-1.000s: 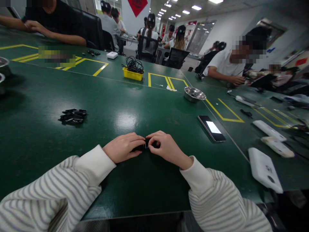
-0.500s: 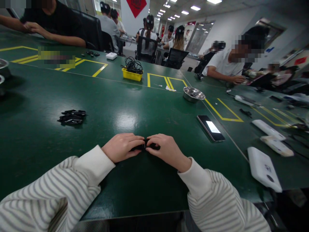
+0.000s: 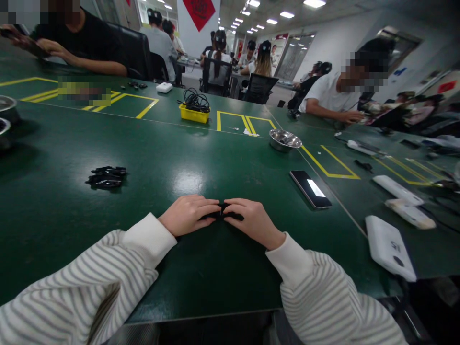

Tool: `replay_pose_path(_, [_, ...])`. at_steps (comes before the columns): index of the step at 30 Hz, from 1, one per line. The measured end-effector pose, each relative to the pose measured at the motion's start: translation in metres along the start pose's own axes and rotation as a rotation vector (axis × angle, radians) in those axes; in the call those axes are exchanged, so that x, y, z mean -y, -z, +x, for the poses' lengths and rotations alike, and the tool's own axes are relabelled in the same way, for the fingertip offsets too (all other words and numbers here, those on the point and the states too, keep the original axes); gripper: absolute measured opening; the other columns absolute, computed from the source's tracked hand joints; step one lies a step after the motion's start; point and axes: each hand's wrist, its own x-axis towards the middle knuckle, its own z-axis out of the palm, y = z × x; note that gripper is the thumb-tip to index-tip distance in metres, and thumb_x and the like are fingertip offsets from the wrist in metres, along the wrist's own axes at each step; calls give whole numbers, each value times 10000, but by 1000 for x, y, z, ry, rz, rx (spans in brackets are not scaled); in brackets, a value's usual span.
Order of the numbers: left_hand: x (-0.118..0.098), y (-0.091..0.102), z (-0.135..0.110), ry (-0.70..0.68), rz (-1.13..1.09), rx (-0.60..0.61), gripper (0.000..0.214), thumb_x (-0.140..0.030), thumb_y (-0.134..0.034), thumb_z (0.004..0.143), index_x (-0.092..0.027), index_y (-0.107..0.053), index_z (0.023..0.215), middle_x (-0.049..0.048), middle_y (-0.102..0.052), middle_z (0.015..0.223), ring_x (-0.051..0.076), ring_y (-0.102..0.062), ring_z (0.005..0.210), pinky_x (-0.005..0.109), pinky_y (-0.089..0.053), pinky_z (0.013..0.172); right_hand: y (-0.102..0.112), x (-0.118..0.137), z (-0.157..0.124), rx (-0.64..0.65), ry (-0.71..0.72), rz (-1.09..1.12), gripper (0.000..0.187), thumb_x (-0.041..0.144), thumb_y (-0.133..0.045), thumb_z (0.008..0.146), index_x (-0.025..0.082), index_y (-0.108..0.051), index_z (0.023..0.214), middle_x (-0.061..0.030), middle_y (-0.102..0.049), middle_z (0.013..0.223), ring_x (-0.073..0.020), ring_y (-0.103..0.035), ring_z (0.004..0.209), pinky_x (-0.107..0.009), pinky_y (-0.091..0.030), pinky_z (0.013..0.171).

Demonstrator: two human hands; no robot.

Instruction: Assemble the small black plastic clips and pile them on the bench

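Note:
My left hand [image 3: 192,214] and my right hand [image 3: 254,219] meet over the front part of the green table, fingers closed in pinches. Between them they grip a small black object [image 3: 222,209], each hand on one end. Fingers cover most of it, so its kind cannot be made out. To the left lies a small pile of glossy black pieces [image 3: 106,178]. A phone [image 3: 311,189] with a partly lit screen rests right of my right hand.
Metal bowls stand at the far left [image 3: 7,111] and mid right [image 3: 285,140]. A yellow bin [image 3: 194,114] holds black cables. White devices, including a power bank [image 3: 390,247], lie along the right. Co-workers sit across the table [image 3: 151,148] and behind it.
Both hands have shifted slightly, the left one to the right, and their fingertips have come closer together over the black object. The view has tilted a little.

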Motion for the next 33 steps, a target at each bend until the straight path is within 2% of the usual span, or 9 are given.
replay_pose_path(6, [-10,-16,34,-15,-24,-3,245,-250,-463,812,-183,-548,1033,41,-578,1098,166,-562,889,295,-429,773,12,-25,-19,-66,-45,-13,135,208,-560,736,201,-630,851,-46,-617,1009,-164,-578,918,-314,-470,826])
replay_pose_path(12, [-31,-38,80,52,-23,-28,270,-195,-459,800,-195,-533,1059,42,-573,1072,186,-528,906,316,-413,773,29,-55,-40,-108,-165,-21,111,218,-573,723,181,-615,818,-56,-618,1011,-173,-573,920,-312,-463,825])
replay_pose_path(16, [-43,-49,97,101,-10,-51,322,-178,-433,802,-214,-493,1116,46,-548,1087,194,-503,919,329,-413,765,34,-66,-45,-146,-297,13,143,255,-605,685,177,-574,801,-48,-627,977,-156,-598,733,-298,-495,682])
replay_pose_path(19, [-44,-49,96,147,1,-73,416,-195,-462,785,-215,-415,1197,71,-472,1194,212,-458,1005,355,-400,813,35,-73,-47,-172,-356,30,182,291,-613,669,183,-556,804,-34,-630,947,-134,-574,629,-289,-485,623])
replay_pose_path(23, [-31,-40,76,246,53,-72,503,-273,-504,759,-185,-372,1236,107,-377,1287,246,-382,1111,397,-360,889,37,-90,-51,-231,-445,-17,221,324,-607,663,179,-564,824,-40,-626,942,-130,-550,598,-291,-464,613])
replay_pose_path(26, [-7,-26,47,321,156,-76,513,-314,-496,759,-153,-382,1232,125,-344,1314,272,-327,1168,443,-299,948,42,-108,-57,-310,-555,-106,272,350,-607,650,174,-587,856,-52,-631,896,-138,-535,576,-299,-446,604])
replay_pose_path(30, [34,2,-11,452,345,-147,498,-343,-452,776,-126,-395,1221,133,-297,1342,302,-245,1224,513,-189,997,49,-127,-64,-389,-693,-243,303,373,-605,641,161,-613,858,-73,-630,833,-177,-539,630,-325,-424,634])
replay_pose_path(33, [61,27,-66,425,375,-159,506,-379,-408,785,-185,-358,1250,63,-208,1390,278,-211,1251,469,-151,1037,54,-133,-66,-429,-762,-329,294,360,-608,642,150,-622,846,-87,-627,810,-231,-540,763,-355,-409,696])
